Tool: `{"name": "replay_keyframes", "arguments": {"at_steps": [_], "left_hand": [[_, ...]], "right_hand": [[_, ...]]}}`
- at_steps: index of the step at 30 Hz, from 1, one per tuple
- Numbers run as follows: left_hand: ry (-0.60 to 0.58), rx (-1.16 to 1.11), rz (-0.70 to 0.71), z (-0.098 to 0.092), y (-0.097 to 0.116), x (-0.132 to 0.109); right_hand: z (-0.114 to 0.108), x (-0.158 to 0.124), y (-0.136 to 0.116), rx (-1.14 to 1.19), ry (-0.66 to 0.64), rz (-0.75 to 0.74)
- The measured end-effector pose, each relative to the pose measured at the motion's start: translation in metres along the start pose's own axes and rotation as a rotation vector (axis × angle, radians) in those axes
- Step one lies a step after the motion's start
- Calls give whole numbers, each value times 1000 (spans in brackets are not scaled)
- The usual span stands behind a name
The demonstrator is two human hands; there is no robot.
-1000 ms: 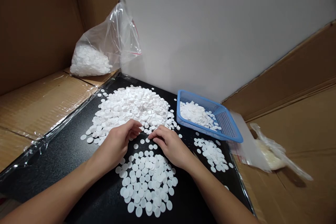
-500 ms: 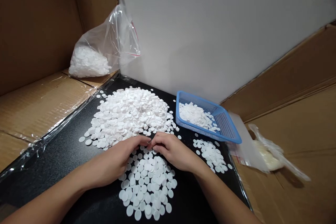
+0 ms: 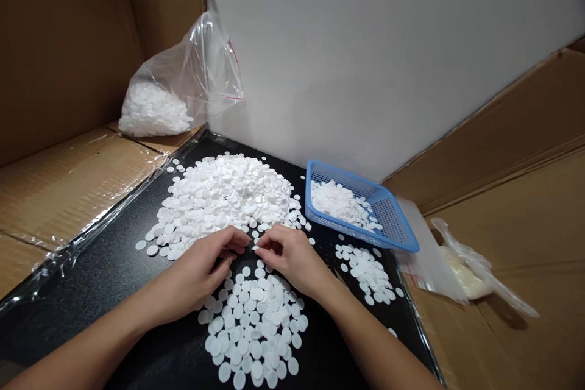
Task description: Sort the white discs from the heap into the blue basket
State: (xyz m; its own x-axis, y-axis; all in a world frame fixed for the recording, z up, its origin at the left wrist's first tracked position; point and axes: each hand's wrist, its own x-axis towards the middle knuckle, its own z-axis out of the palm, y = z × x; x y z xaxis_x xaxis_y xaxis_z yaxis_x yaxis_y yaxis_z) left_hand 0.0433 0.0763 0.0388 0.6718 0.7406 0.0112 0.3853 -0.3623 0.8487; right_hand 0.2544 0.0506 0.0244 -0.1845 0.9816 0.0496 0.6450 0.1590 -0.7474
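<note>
My right hand (image 3: 295,256) pinches a small white disc (image 3: 255,248) between thumb and fingertips, just in front of the big heap. Facing it, my left hand (image 3: 212,265) has its fingers bent and the thumb apart from them, with nothing visible between. A large heap of white discs (image 3: 233,195) lies beyond both hands. Nearer to me, below the hands, a looser spread of white discs (image 3: 256,329) covers part of the black tabletop (image 3: 150,347).
A blue plastic basket (image 3: 393,219) with white discs stands at the back right. Before it lies a small pile of discs (image 3: 368,274). A clear bag of white pieces (image 3: 155,109) rests on cardboard at the left, another plastic bag (image 3: 466,271) at the right. A pale wall (image 3: 388,61) rises behind.
My hands, which met at the fingertips, have drawn slightly apart. My left thumb has parted from its fingers, and a disc now shows in my right fingertips.
</note>
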Motion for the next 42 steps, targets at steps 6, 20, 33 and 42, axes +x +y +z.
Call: {"name": "replay_keyframes", "arguments": {"at_steps": [6, 20, 33, 42], "left_hand": [[2, 36, -5, 4, -6, -2], [127, 159, 26, 26, -12, 18], [128, 300, 146, 31, -35, 18], [210, -124, -25, 18, -9, 14]], "right_hand": [[-6, -4, -3, 36, -36, 58], [7, -1, -8, 86, -19, 126], [-13, -5, 0, -18, 3, 165], [11, -5, -11, 161, 74, -75]]}}
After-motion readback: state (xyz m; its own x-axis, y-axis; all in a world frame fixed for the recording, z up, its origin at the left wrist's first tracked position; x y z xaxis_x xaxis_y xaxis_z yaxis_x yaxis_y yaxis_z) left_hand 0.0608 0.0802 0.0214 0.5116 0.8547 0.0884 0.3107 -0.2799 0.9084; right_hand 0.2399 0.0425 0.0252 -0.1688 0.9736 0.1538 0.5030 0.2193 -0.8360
